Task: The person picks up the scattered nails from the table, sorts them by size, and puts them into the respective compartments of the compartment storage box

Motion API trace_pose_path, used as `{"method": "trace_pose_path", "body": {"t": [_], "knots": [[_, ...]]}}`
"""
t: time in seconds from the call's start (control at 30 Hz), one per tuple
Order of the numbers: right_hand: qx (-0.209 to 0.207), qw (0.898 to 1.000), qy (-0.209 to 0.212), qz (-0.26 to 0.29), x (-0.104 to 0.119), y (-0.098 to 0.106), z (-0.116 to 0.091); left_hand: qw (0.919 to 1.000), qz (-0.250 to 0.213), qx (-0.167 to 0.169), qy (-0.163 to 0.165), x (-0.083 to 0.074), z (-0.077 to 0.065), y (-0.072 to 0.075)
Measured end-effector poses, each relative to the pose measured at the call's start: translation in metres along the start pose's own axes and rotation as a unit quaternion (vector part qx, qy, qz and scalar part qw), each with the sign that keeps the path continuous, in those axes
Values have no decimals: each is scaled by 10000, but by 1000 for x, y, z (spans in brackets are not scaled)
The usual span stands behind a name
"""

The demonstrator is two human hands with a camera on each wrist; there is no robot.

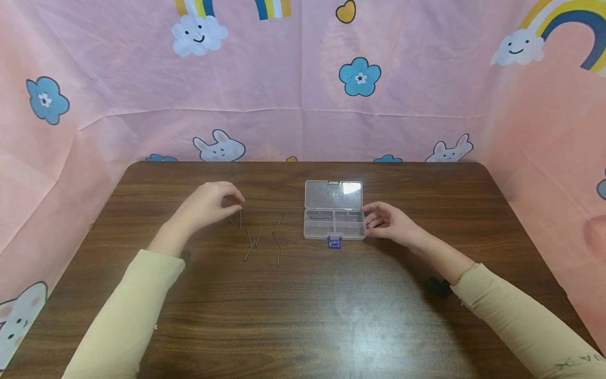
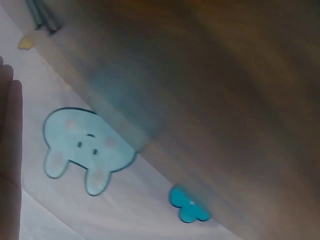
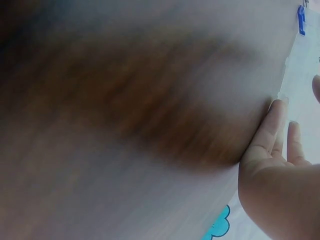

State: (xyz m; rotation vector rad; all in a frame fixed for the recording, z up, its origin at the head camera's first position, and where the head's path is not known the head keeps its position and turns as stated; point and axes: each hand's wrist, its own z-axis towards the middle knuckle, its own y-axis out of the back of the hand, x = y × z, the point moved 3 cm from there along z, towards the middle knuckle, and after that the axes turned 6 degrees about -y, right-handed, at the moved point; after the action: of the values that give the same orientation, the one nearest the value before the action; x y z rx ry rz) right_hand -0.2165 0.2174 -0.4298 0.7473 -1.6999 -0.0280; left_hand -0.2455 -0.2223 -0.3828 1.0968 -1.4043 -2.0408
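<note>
In the head view, my left hand (image 1: 208, 204) is over the left part of the table, thumb and index fingertip close together. A thin nail (image 1: 240, 220) runs down from the thumb tip; I cannot tell whether it is pinched. My right hand (image 1: 390, 225) grips the right end of a clear plastic storage box (image 1: 334, 237), thumb by the near corner and index finger by the far one. The right wrist view shows its fingers (image 3: 270, 125) along the box's edge. The lid (image 1: 331, 196) is raised, and a nail (image 1: 320, 217) lies in the back left compartment.
Several loose nails (image 1: 277, 241) of differing lengths lie on the brown wooden table (image 1: 284, 316) between my left hand and the box. A blue latch (image 1: 334, 242) hangs at the box's near side. Pink printed cloth (image 1: 265, 95) walls the table at back and sides.
</note>
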Motion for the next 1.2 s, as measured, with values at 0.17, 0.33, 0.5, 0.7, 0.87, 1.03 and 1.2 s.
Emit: {"method": "trace_pose_path", "body": {"t": [0.17,0.33,0.5,0.7,0.87,1.03,1.2], "knots": [[-5,10000,39,-24,-1,1,1,9998,19,157,94,11,-12,-3],[6,9999,103,18,-1,1,1,9993,44,366,96,19,-18,-8],[-6,10000,88,27,-1,1,1,9982,42,601,32,22,-20,-12],[-10,9999,116,11,-1,0,1,9977,46,670,-109,25,-19,-16],[31,9999,140,48,0,0,0,9977,-18,664,-160,26,-20,-18],[31,9999,65,70,0,0,-1,9976,-72,648,-217,26,-20,-18],[40,10000,56,72,-1,0,-1,9977,-6,639,-208,25,-20,-18]]}}
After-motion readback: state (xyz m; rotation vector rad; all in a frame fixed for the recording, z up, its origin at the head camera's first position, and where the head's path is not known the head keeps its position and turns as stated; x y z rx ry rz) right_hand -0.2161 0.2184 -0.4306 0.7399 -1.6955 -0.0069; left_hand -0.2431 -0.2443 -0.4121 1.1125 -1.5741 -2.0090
